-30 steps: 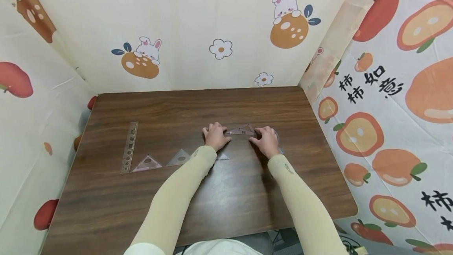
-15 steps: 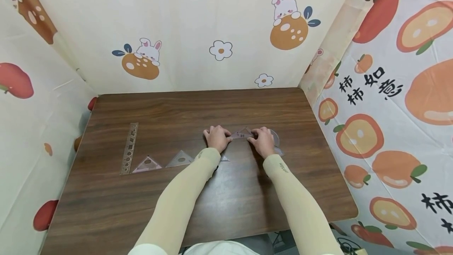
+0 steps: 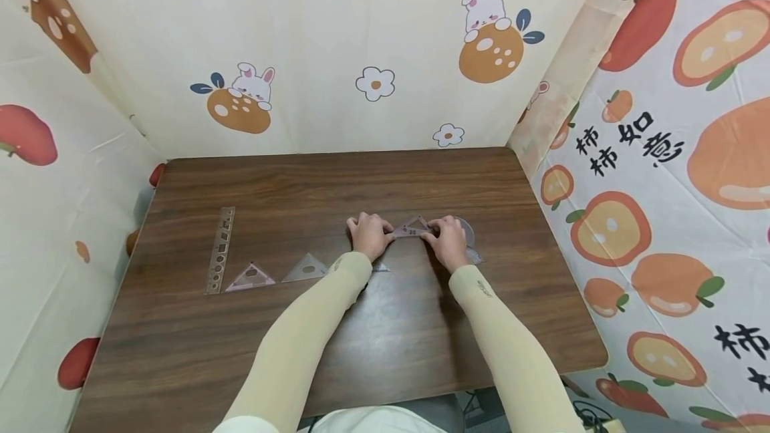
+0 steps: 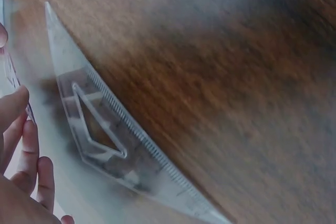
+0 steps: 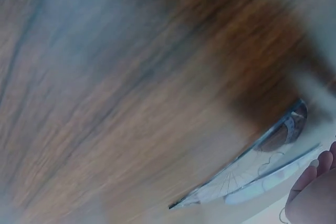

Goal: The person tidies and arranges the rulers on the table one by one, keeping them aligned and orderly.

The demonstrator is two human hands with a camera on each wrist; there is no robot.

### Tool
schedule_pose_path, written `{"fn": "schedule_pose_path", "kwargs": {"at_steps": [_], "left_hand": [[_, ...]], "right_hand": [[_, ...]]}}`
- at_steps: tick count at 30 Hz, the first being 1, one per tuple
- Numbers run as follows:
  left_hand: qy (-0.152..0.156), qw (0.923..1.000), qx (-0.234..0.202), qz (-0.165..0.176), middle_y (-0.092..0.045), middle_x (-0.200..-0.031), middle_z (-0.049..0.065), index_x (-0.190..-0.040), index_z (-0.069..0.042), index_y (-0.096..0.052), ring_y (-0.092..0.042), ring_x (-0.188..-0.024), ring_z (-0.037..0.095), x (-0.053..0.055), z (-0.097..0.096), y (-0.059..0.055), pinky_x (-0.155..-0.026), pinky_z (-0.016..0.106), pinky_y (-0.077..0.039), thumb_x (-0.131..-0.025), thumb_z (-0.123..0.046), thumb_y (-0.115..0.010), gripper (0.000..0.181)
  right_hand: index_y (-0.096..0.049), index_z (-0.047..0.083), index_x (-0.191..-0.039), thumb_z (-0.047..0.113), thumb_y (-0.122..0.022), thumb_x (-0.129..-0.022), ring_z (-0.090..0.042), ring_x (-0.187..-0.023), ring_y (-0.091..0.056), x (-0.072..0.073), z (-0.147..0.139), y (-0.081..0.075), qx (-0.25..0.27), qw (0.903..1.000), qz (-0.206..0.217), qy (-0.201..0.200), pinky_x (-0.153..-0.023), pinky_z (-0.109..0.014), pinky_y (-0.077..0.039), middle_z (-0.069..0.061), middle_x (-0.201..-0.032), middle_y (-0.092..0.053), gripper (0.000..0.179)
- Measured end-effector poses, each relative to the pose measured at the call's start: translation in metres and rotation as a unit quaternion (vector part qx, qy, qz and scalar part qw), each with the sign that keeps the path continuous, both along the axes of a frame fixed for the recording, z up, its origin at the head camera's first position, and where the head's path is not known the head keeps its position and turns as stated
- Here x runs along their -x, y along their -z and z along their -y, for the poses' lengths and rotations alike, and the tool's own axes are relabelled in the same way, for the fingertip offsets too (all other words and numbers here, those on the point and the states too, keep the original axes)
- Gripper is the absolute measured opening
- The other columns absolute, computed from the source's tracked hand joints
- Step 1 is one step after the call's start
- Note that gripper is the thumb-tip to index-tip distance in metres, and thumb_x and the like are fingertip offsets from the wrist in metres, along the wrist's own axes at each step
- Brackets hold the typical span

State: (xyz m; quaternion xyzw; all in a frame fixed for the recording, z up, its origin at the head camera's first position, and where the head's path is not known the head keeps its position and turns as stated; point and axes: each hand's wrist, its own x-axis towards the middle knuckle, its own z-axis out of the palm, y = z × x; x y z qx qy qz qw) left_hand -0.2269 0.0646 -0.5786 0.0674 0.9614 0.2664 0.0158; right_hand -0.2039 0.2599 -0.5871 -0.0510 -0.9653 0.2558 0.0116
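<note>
A pinkish clear set square (image 3: 412, 231) is held up between both hands over the middle of the table. My left hand (image 3: 371, 234) pinches its left corner between thumb and fingers; in the left wrist view the set square's thin edge (image 4: 13, 74) shows at that hand (image 4: 23, 150). At the opposite corner, my right hand (image 3: 448, 240) pinches with thumb and finger. Another clear set square (image 4: 100, 124) lies on the table below my left wrist, mostly hidden by the arm in the head view. Beside my right hand lie two clear protractors, an upper one (image 3: 468, 232) and a lower one (image 3: 474, 256).
Left on the brown table (image 3: 180, 346) lie a clear ruler (image 3: 220, 250) with cut-out shapes, a pinkish set square (image 3: 250, 278) and a clear set square (image 3: 306, 268). Fruit-printed cloth walls (image 3: 325, 112) stand behind the table and at both sides.
Both hands have drawn slightly closer together, the right one moving left. The pinkish set square has tilted and come a little nearer, now pinched at both ends.
</note>
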Motion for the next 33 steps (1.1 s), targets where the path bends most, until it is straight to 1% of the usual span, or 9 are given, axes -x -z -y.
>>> {"fn": "schedule_pose_path", "kwargs": {"at_steps": [6, 8, 12, 17, 21, 24, 29, 33], "left_hand": [[0.028, 0.9992, -0.017, -0.021, -0.070, -0.090, -0.003, -0.085, -0.022, -0.079, -0.054, -0.102, 0.025, -0.004, 0.005, -0.009, -0.099, 0.053, -0.022, -0.079, -0.033, -0.078, 0.012], [0.035, 0.9988, -0.017, -0.029, -0.071, -0.089, -0.004, -0.084, -0.023, -0.079, -0.054, -0.101, 0.024, -0.006, 0.005, -0.012, -0.098, 0.053, -0.022, -0.079, -0.035, -0.078, 0.013], [0.053, 0.9976, -0.018, -0.041, -0.072, -0.088, -0.006, -0.083, -0.026, -0.079, -0.055, -0.099, 0.023, -0.010, 0.006, -0.017, -0.096, 0.053, -0.023, -0.077, -0.038, -0.079, 0.013], [0.075, 0.9963, -0.018, -0.039, -0.073, -0.089, -0.007, -0.084, -0.029, -0.078, -0.055, -0.100, 0.022, -0.018, 0.003, -0.022, -0.096, 0.052, -0.022, -0.076, -0.039, -0.079, 0.013], [0.086, 0.9957, -0.006, -0.034, -0.073, -0.091, -0.009, -0.084, -0.031, -0.078, -0.055, -0.101, 0.021, -0.024, 0.000, -0.022, -0.097, 0.052, -0.023, -0.076, -0.040, -0.079, 0.013], [0.094, 0.9951, -0.006, -0.029, -0.073, -0.091, -0.009, -0.084, -0.030, -0.078, -0.054, -0.101, 0.021, -0.028, -0.002, -0.020, -0.098, 0.053, -0.022, -0.075, -0.039, -0.079, 0.013], [0.105, 0.9942, -0.019, -0.018, -0.073, -0.093, -0.007, -0.084, -0.028, -0.078, -0.054, -0.103, 0.022, -0.035, -0.004, -0.018, -0.100, 0.055, -0.021, -0.075, -0.035, -0.079, 0.011], [0.108, 0.9938, -0.024, -0.008, -0.072, -0.091, -0.008, -0.083, -0.027, -0.079, -0.054, -0.102, 0.022, -0.040, -0.003, -0.015, -0.100, 0.056, -0.020, -0.076, -0.031, -0.079, 0.009]], "right_hand": [[-0.070, 0.011, -0.111, 0.036, -0.073, -0.083, -0.028, -0.104, -0.050, -0.007, -0.006, -0.008, 0.008, 0.9991, -0.040, -0.014, -0.098, -0.047, -0.035, -0.008, -0.106, -0.059, 0.037], [-0.070, 0.011, -0.111, 0.035, -0.073, -0.083, -0.028, -0.101, -0.050, -0.010, -0.008, -0.011, 0.010, 0.9984, -0.052, -0.018, -0.097, -0.047, -0.035, -0.009, -0.106, -0.060, 0.036], [-0.070, 0.012, -0.110, 0.035, -0.072, -0.084, -0.027, -0.099, -0.048, -0.018, -0.013, -0.016, 0.019, 0.9974, -0.064, -0.025, -0.091, -0.045, -0.035, -0.009, -0.105, -0.060, 0.035], [-0.070, 0.011, -0.110, 0.032, -0.073, -0.084, -0.027, -0.100, -0.048, -0.030, -0.019, -0.020, 0.031, 0.9965, -0.072, -0.027, -0.089, -0.044, -0.034, -0.009, -0.104, -0.060, 0.034], [-0.071, 0.011, -0.109, 0.033, -0.073, -0.084, -0.028, -0.100, -0.048, -0.039, -0.024, -0.019, 0.029, 0.9970, -0.067, -0.027, -0.089, -0.044, -0.035, -0.010, -0.105, -0.060, 0.034], [-0.071, 0.010, -0.109, 0.034, -0.074, -0.083, -0.028, -0.097, -0.048, -0.047, -0.027, -0.018, 0.026, 0.9974, -0.061, -0.028, -0.087, -0.044, -0.035, -0.010, -0.104, -0.060, 0.036], [-0.071, 0.011, -0.109, 0.035, -0.075, -0.081, -0.026, -0.092, -0.048, -0.058, -0.029, -0.014, 0.021, 0.9982, -0.052, -0.022, -0.083, -0.040, -0.034, -0.008, -0.099, -0.060, 0.037], [-0.072, 0.012, -0.107, 0.036, -0.076, -0.081, -0.024, -0.089, -0.047, -0.065, -0.028, -0.008, 0.018, 0.9985, -0.047, -0.020, -0.080, -0.038, -0.032, -0.006, -0.095, -0.059, 0.036]]}}
